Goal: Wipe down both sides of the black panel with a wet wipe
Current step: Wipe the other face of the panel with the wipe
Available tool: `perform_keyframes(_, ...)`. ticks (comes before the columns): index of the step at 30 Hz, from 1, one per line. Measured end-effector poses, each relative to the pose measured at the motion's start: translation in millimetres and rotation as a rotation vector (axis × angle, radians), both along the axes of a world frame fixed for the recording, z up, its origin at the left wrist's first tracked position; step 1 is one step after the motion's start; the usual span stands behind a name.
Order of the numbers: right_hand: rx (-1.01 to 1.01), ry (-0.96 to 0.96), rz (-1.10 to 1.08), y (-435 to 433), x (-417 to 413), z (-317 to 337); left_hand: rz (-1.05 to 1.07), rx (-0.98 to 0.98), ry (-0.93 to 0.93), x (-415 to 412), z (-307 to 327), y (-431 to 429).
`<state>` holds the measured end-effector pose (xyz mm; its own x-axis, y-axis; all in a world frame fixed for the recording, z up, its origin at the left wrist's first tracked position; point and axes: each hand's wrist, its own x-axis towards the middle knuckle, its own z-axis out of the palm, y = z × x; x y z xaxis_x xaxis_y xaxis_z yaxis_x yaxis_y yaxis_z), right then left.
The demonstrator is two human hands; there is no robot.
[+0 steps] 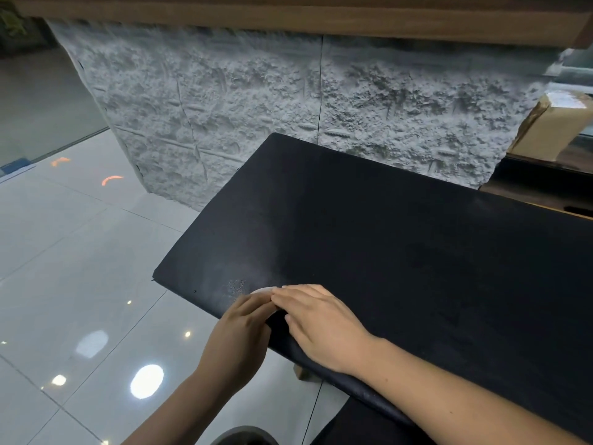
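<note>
Wipe (264,290) shows only as a small white sliver on the black panel (401,252), close to the panel's near edge at about 7 o'clock from the middle of the view, and it is mostly covered by fingers. The right hand (321,326) comes in from 5 o'clock and lies flat on the panel, with its fingers straight and side by side and their tips on the wipe. The left hand (239,332) rises from 7 o'clock and meets it at the panel's edge. Its fingers lie close together and reach over the edge toward the wipe, touching the right fingertips. Its thumb is hidden, though, so whether it pinches the wipe or the edge cannot be told. The panel is a broad matte sheet lying aslant, from a far corner just above centre out to 3 and 4 o'clock. A pale hazy patch with small specks marks it at 10 o'clock of the wipe. At 12 o'clock stands a rough grey stone-textured wall (256,107) under a wooden ledge (321,17). A cardboard box (552,126) sits at 2 o'clock, and a glossy pale tile floor (64,252) spreads from 9 to 7 o'clock, dotted with round light reflections.
</note>
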<state>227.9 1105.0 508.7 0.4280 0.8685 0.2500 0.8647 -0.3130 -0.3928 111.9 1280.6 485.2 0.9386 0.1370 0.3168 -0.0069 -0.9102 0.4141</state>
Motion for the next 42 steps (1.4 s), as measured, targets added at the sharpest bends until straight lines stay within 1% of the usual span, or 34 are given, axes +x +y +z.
perform_keyframes(7,-0.103,-0.015,-0.054,1.7,6.6,4.8,-0.013,-0.049,-0.033,8.1,4.2,-1.1)
perform_keyframes(14,-0.156,0.021,-0.152,-10.9,28.8,12.9,-0.037,-0.044,0.034,45.5,17.1,-13.4)
perform_keyframes(18,-0.160,0.081,-0.207,-25.9,34.4,15.4,-0.052,-0.038,0.067,63.9,22.8,-13.0)
perform_keyframes(21,-0.124,0.133,-0.263,-43.8,31.2,18.7,0.000,-0.116,0.045,63.8,23.2,-10.1)
perform_keyframes(24,-0.049,0.182,-0.369,-68.8,27.4,22.1,0.045,-0.171,0.039,51.8,21.0,-1.7)
perform_keyframes(26,0.003,0.229,-0.442,-90.1,24.2,21.5,0.091,-0.215,-0.006,39.6,18.1,3.9)
perform_keyframes(29,0.067,0.264,-0.557,-124.9,15.0,19.3,0.123,-0.203,-0.030,18.5,11.9,4.9)
perform_keyframes(32,0.033,0.232,-0.606,-156.1,2.0,18.0,-0.032,-0.052,-0.011,0.8,4.0,-7.8)
perform_keyframes(37,-0.199,0.122,-0.547,-200.9,-26.2,17.1,-0.344,0.140,0.011,-4.9,1.4,-38.1)
perform_keyframes(39,-0.250,0.098,-0.519,-211.9,-34.9,14.8,-0.402,0.194,0.048,2.0,0.9,-43.4)
perform_keyframes(42,-0.327,0.047,-0.488,-226.1,-54.1,10.3,-0.435,0.230,0.036,7.6,0.1,-50.3)
